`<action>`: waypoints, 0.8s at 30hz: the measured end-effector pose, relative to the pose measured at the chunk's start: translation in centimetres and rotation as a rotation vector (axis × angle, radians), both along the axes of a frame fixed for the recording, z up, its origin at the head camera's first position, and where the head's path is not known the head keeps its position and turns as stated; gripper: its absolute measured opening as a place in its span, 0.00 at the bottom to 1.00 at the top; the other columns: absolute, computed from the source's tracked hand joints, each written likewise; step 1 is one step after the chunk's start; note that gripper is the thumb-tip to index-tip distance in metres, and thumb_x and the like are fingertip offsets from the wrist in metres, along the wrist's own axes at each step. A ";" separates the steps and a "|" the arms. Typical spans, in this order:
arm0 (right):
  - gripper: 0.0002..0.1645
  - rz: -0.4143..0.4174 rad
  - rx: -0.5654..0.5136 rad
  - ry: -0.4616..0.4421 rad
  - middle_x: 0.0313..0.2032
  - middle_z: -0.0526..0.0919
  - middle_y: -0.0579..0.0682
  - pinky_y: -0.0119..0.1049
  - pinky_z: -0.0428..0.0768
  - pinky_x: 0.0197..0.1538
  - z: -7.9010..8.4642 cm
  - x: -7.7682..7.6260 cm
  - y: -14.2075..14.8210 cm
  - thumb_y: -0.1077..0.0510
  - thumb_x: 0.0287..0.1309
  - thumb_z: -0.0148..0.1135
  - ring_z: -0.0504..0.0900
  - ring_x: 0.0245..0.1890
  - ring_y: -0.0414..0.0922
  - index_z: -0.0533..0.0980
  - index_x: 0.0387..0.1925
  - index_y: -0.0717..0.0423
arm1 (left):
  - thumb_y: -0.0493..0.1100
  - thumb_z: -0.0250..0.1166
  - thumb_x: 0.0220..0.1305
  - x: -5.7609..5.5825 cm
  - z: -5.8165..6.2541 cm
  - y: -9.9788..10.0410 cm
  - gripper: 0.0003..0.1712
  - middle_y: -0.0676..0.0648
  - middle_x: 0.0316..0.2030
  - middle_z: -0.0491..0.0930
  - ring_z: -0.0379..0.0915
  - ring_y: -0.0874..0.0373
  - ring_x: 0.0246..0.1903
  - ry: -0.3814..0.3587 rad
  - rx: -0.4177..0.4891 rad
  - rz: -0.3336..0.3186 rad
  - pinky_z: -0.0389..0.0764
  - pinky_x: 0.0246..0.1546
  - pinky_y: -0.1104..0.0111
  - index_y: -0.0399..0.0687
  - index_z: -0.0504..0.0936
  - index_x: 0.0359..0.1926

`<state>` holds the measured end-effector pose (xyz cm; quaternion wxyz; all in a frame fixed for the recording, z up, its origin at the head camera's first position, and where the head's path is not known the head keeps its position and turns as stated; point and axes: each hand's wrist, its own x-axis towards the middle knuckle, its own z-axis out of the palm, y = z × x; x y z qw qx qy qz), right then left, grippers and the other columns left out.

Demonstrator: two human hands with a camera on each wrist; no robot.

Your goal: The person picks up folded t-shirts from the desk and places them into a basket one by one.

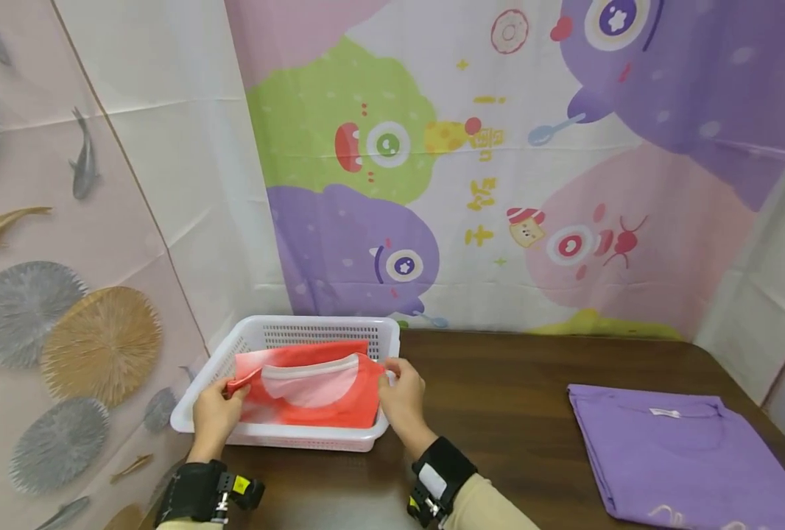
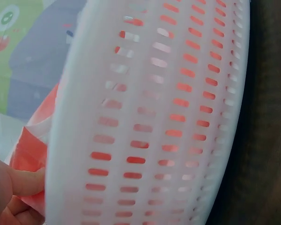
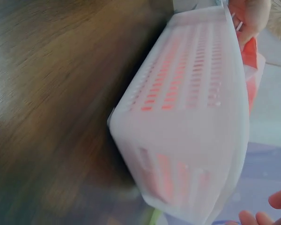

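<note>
A folded red and pink T-shirt (image 1: 319,386) with a pale neckband lies in a white perforated plastic basket (image 1: 382,331), its neckline facing the front. My left hand (image 1: 215,414) pinches the shirt's left edge over the basket's front left side. The left wrist view shows that thumb and fingers (image 2: 28,182) closed on red cloth (image 2: 28,147) behind the basket wall. At the shirt's right shoulder, by the basket's right rim, is my right hand (image 1: 402,394). In the right wrist view, the fingertips (image 3: 248,218) stand apart from the thumb with no cloth between them.
A folded purple T-shirt (image 1: 677,449) lies on the right of the dark wooden table (image 1: 498,397). Behind the table hangs a cartoon-printed cloth (image 1: 485,280). A patterned sheet (image 1: 134,243) covers the left side, close to the basket.
</note>
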<state>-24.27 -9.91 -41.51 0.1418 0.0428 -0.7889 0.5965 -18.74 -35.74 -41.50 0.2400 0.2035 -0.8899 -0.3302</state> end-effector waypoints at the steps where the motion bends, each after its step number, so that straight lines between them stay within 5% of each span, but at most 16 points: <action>1: 0.15 -0.005 -0.021 -0.002 0.43 0.85 0.65 0.49 0.80 0.54 -0.1 0.0 0.2 0.71 0.51 0.58 0.84 0.47 0.59 0.79 0.43 0.71 | 0.37 0.61 0.62 0.0 0.0 -0.1 0.18 0.24 0.42 0.80 0.76 0.34 0.38 -0.007 -0.005 0.006 0.72 0.33 0.58 0.24 0.78 0.46; 10: 0.10 -0.011 -0.081 0.003 0.39 0.86 0.65 0.45 0.82 0.51 0.0 0.8 1.6 0.72 0.51 0.57 0.86 0.45 0.57 0.79 0.37 0.69 | 0.39 0.58 0.63 -1.2 0.0 -1.0 0.17 0.25 0.38 0.80 0.74 0.39 0.33 -0.067 -0.036 -0.004 0.66 0.29 0.64 0.24 0.79 0.42; 19: 0.11 0.000 -0.096 -0.022 0.39 0.86 0.63 0.44 0.82 0.52 -0.2 1.5 3.1 0.72 0.50 0.56 0.86 0.46 0.56 0.80 0.37 0.68 | 0.38 0.52 0.65 -2.5 0.1 -2.0 0.20 0.24 0.47 0.78 0.75 0.32 0.44 -0.120 -0.025 0.004 0.73 0.45 0.48 0.24 0.77 0.50; 24: 0.11 -0.021 -0.070 -0.042 0.38 0.87 0.62 0.45 0.82 0.51 -0.8 1.6 3.8 0.71 0.49 0.57 0.86 0.45 0.56 0.81 0.36 0.67 | 0.36 0.52 0.61 -2.4 -0.3 -2.5 0.20 0.26 0.46 0.80 0.76 0.30 0.45 -0.122 -0.057 0.035 0.74 0.43 0.48 0.25 0.78 0.47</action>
